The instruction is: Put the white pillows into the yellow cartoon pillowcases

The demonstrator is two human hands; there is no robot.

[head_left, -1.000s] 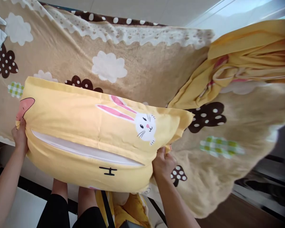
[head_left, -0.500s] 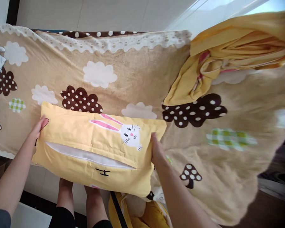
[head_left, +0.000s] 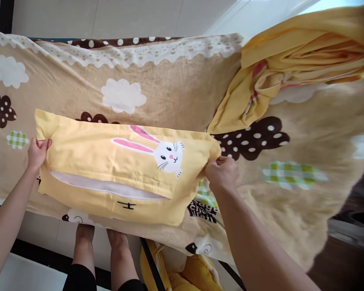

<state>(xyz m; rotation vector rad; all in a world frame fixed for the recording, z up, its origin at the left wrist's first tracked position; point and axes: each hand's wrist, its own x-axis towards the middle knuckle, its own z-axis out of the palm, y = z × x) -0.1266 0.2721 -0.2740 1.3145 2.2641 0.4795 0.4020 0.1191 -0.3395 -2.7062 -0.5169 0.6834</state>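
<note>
A yellow pillow [head_left: 87, 149] with a white rabbit face and pink ears lies in front of me, its long side running left to right. Across its lower half a slit gapes and shows the white inside. My left hand [head_left: 38, 152] is closed on the pillow's left edge, thumb on top. At the opposite end, my right hand [head_left: 223, 173] grips the right edge in a fist, bunching the cloth there. Beneath the pillow spreads a tan blanket [head_left: 176, 97] printed with clouds and mushrooms.
Crumpled yellow cloth [head_left: 303, 60] is heaped on the blanket at the upper right. Below the near edge are my legs [head_left: 118, 246], a dark bar [head_left: 153, 262] and a yellow object [head_left: 197, 275]. Pale floor tiles [head_left: 139, 18] show beyond the far edge.
The pillow has moved away from me, up in the view, and slightly left. My right hand's grip has changed from flat along the edge to a fist bunching the cloth.
</note>
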